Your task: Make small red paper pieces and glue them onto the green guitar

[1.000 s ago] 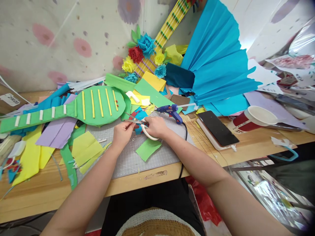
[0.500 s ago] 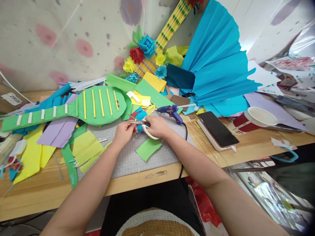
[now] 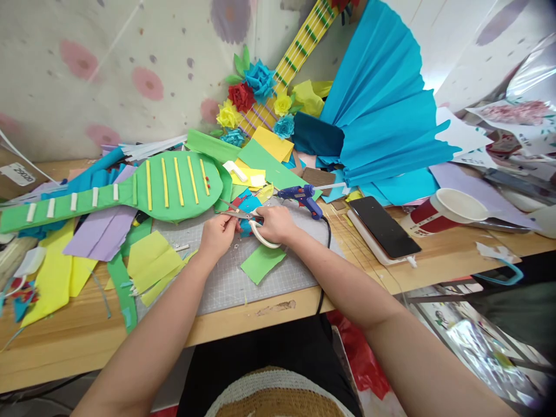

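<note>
White-handled scissors [image 3: 266, 240] are in my right hand [image 3: 278, 223], with my fingers through the handles. Their blades stand apart and point left, just above the fingertips of my left hand [image 3: 217, 236]. Those fingertips are pinched together; what they hold is too small and too hidden to make out. Blue and red paper scraps [image 3: 248, 201] lie right behind the blades. Just below the scissors a green paper piece [image 3: 263, 263] rests on the grey cutting mat [image 3: 226, 289]. A blue glue gun [image 3: 304, 200] lies close behind my right hand.
A green paper guitar shape [image 3: 174, 188] with yellow strips lies at the left. Behind are a yellow guitar neck [image 3: 299, 49], paper flowers [image 3: 260, 81] and a large pleated blue paper [image 3: 382, 98]. A phone [image 3: 384, 226] and a paper cup [image 3: 447, 214] stand at the right.
</note>
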`<move>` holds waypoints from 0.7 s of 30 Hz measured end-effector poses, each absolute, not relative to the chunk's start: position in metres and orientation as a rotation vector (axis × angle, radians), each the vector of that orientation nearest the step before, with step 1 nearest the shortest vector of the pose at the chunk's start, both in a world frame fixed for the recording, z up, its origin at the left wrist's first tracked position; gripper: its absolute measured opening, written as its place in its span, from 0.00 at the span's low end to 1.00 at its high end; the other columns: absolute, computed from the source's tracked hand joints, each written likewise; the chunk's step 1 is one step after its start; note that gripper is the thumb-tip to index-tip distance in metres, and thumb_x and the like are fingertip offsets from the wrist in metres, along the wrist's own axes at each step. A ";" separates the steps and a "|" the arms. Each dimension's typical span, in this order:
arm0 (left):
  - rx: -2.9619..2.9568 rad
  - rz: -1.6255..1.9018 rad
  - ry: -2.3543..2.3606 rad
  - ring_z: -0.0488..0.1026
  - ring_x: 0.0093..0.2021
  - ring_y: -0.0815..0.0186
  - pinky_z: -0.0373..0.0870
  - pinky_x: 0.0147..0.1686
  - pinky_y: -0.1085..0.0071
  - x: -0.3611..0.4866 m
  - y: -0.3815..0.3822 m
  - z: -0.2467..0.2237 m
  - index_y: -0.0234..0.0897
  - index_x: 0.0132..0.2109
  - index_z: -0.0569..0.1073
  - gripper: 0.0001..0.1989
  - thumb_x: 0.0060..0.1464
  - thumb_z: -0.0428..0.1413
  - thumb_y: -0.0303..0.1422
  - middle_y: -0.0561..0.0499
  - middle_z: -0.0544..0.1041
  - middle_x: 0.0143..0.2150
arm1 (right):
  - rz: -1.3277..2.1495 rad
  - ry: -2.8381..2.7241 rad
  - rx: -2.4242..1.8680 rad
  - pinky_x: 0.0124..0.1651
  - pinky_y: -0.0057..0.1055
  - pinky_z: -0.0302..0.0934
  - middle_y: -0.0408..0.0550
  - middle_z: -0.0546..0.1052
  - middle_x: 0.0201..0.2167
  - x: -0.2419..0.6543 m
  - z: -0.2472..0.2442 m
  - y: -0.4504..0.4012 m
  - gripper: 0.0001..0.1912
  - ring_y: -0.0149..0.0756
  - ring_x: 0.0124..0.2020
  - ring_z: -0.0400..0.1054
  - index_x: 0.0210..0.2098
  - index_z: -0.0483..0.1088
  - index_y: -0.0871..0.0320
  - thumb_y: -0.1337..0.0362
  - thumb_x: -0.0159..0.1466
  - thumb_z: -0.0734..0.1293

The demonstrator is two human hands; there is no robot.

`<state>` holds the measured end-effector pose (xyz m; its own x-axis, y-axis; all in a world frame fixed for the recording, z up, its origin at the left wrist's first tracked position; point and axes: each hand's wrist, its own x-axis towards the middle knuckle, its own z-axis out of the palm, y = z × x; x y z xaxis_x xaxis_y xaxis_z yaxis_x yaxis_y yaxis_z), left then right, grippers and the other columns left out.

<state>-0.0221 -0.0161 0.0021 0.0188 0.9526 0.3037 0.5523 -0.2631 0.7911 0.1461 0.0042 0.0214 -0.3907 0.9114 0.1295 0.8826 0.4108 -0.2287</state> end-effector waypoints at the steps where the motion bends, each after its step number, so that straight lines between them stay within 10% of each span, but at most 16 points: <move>1: 1.841 1.172 1.534 0.72 0.24 0.67 0.67 0.28 0.72 -0.022 -0.016 0.002 0.37 0.23 0.70 0.12 0.51 0.49 0.35 0.51 0.76 0.23 | 0.174 -2.425 -1.586 0.28 0.30 0.44 0.50 0.77 0.30 0.146 0.021 0.004 0.16 0.39 0.32 0.69 0.29 0.70 0.58 0.51 0.56 0.60; 21: 2.058 1.125 1.329 0.69 0.25 0.69 0.66 0.28 0.73 -0.027 -0.013 0.007 0.37 0.20 0.64 0.15 0.53 0.46 0.33 0.52 0.72 0.22 | 0.156 -2.353 -1.381 0.29 0.29 0.43 0.46 0.74 0.30 0.151 0.017 0.007 0.10 0.33 0.30 0.64 0.28 0.66 0.58 0.57 0.54 0.63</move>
<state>-0.0272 -0.0126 0.0071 0.2064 0.8958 0.3937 0.5361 -0.4401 0.7203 0.1515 0.0068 0.0170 -0.4277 0.8570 0.2873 0.8117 0.5040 -0.2953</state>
